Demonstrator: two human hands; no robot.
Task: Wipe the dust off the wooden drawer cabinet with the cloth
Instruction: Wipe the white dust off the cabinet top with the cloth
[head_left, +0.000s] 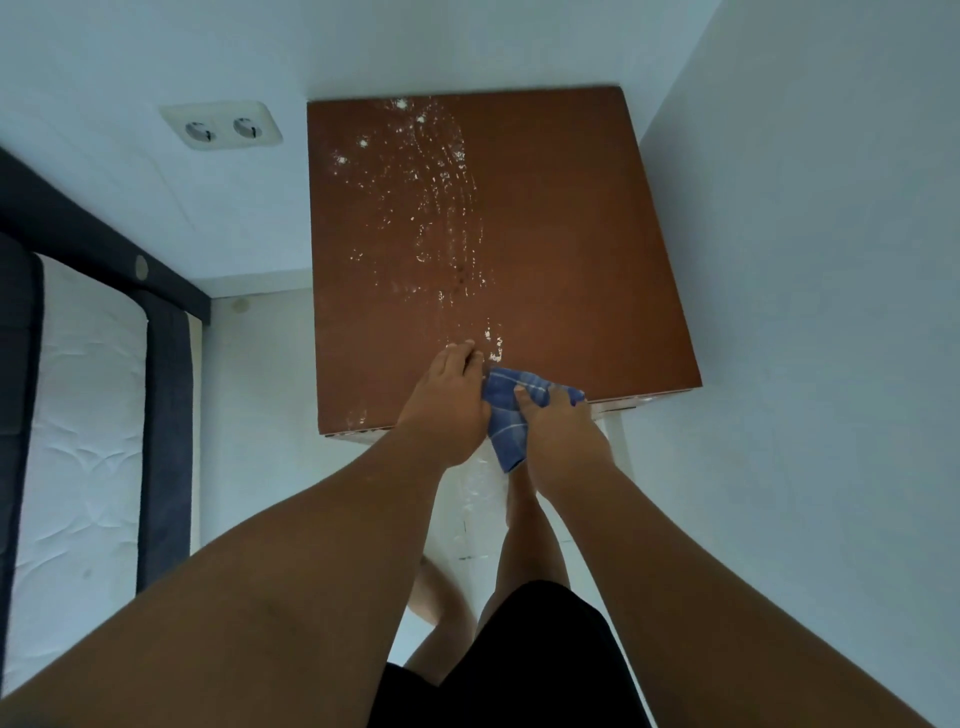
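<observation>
The brown wooden cabinet top (571, 234) fills the middle of the view, seen from above. White dust streaks and specks (441, 197) run down its left half toward the front edge. A blue checked cloth (506, 415) hangs over the front edge, bunched between both hands. My left hand (447, 400) holds the cloth's left side, its fingertips on the wood near the dust. My right hand (558, 426) pinches the cloth's right side, thumb on top.
White walls close in behind and to the right of the cabinet. A double wall socket (221, 126) sits at the left of the cabinet. A bed with a white mattress (78, 415) and dark frame lies at the left. My legs stand on pale floor below.
</observation>
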